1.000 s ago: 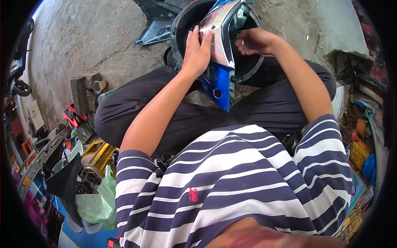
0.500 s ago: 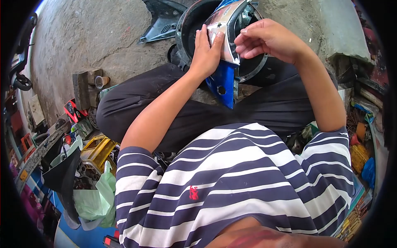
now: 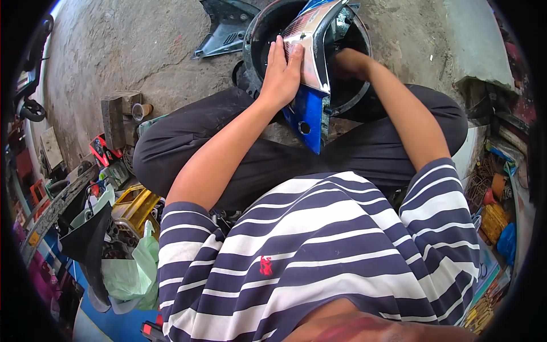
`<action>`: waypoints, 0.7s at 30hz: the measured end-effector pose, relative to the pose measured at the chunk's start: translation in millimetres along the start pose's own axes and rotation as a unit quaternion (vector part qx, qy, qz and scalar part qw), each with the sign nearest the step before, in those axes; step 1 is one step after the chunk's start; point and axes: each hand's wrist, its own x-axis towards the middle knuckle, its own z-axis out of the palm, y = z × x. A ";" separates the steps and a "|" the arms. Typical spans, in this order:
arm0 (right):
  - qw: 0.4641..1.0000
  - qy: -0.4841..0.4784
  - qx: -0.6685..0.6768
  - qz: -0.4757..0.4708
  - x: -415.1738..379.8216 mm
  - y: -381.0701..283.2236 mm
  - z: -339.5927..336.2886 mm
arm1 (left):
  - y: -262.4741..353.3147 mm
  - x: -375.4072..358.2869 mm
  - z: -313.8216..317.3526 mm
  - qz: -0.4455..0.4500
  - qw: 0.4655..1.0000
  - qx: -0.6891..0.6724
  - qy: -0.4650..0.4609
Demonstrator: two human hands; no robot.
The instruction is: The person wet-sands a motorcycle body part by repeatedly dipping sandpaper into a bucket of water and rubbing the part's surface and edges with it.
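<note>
A blue and silver panel (image 3: 307, 117) with a clear lens stands tilted over a round black tub (image 3: 249, 48) between the legs. My left hand (image 3: 283, 71) lies against the lens side of the panel, its fingers stretched out along the surface. On the other side, my right hand (image 3: 350, 64) reaches down into the tub behind the panel. Its fingers are in shadow and hidden, so what they touch does not show.
A dark plastic fairing piece (image 3: 225, 34) lies behind the tub on the left. Wooden blocks (image 3: 113, 122) and a small cup (image 3: 141, 111) stand left of the knee. A yellow part (image 3: 134, 208) and a pale green bag (image 3: 134, 273) are at lower left.
My right hand has gone from beside the panel's right edge down into the tub, and the right elbow has come inward. My left hand stays on the panel.
</note>
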 end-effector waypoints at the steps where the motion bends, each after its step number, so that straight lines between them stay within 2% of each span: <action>1: 0.997 0.011 -0.069 -0.026 32.9 20.6 13.6 | 0.3 0.5 -0.6 -0.003 1.000 -0.001 0.002; 3: 0.986 0.051 -0.131 -0.094 114.7 76.5 45.0 | -3.6 4.3 0.5 -0.009 1.000 -0.001 0.013; 5: 0.996 0.042 -0.052 -0.057 118.1 62.1 63.0 | -20.3 10.6 3.3 -0.016 0.999 0.002 0.034; 7: 0.993 0.076 0.004 -0.094 145.9 60.9 78.0 | -25.7 16.7 -0.8 -0.026 0.999 -0.018 0.042; 8: 0.990 0.021 0.133 -0.045 148.5 58.7 72.0 | -27.6 19.1 -1.2 -0.032 0.998 -0.029 0.042; 9: 0.964 -0.036 0.263 0.012 104.5 34.9 62.1 | -30.0 21.2 0.3 -0.031 0.998 -0.028 0.053; 10: 0.916 -0.087 0.386 0.068 57.6 13.3 44.1 | -33.5 24.9 0.4 -0.024 0.998 -0.024 0.047; 14: 0.922 -0.109 0.367 0.061 -42.1 -25.1 -25.7 | -19.5 23.2 -1.8 -0.025 0.999 -0.016 0.034; 16: 0.919 -0.109 0.379 -0.004 -79.1 -39.2 -63.4 | -19.5 22.6 -3.7 -0.029 0.999 -0.022 0.024; 18: 0.935 -0.066 0.347 -0.033 -121.5 -69.2 -88.3 | -21.0 23.4 -4.5 -0.041 0.998 -0.042 0.016; 21: 0.941 -0.063 0.316 -0.103 -170.5 -107.9 -101.3 | -8.8 18.5 -11.7 0.009 1.000 0.003 0.014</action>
